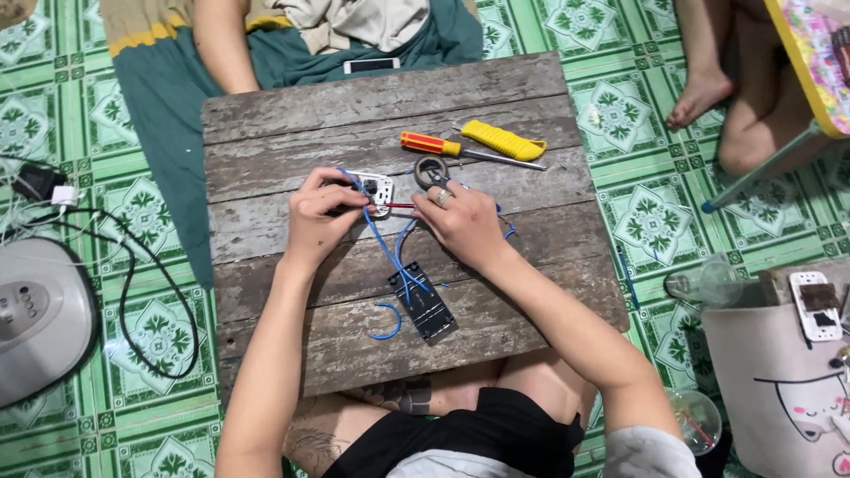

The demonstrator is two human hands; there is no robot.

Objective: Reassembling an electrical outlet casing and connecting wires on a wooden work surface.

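Floor: green patterned tiles all around, with a weathered grey wooden board set low over the person's lap as a work surface.
Left hand: fingers curled around a small white switch module, pinching it against the board near its middle.
Right hand: closed on a thin red-handled tool whose tip points into the module — a ring shows on one finger.
Blue wires: they run from the module down to a black faceplate lying flat on the board just below the hands; one loose curved piece lies beside the faceplate on its left.
Tape roll: dark, just above the right hand, touching or nearly touching the fingers — cannot tell which.
Screwdriver: orange handle, lying on the board above the hands.
Yellow knife: utility type, next to the screwdriver on its right.
Phone: white, on the teal cloth beyond the board's far edge.
Other people: an arm at the top beside the cloth, a bare foot at the upper right.
Left side: a grey rounded appliance with a black cable looping over the tiles.
Right side: a cloth bag with a cartoon face, a second white module on top of it.
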